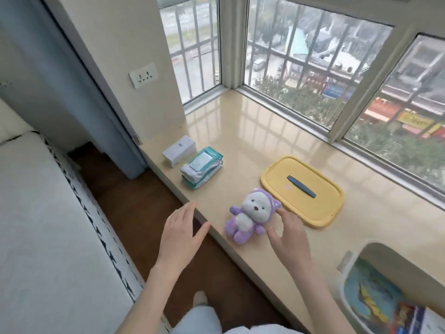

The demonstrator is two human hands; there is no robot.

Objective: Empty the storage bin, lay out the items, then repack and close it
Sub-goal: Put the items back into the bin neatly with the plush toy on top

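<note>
A purple and white plush toy (250,216) lies on its back on the beige window ledge (240,131), near the ledge's front edge. My right hand (287,233) is open just right of the toy, a fingertip at or very near its ear. My left hand (181,231) hovers open to the toy's left, past the ledge's edge and over the floor. The yellow bin lid (320,206) with a dark blue handle lies flat behind the toy. The white storage bin (346,263) stands at the lower right with colourful items inside. A teal wipes pack (201,169) and a white box (179,149) lie further left.
Barred windows (313,56) run along the back and left of the ledge. A wall with a socket (143,75) rises at the ledge's left end. Below lie dark wooden floor (134,189) and a white bed (48,237) at the left.
</note>
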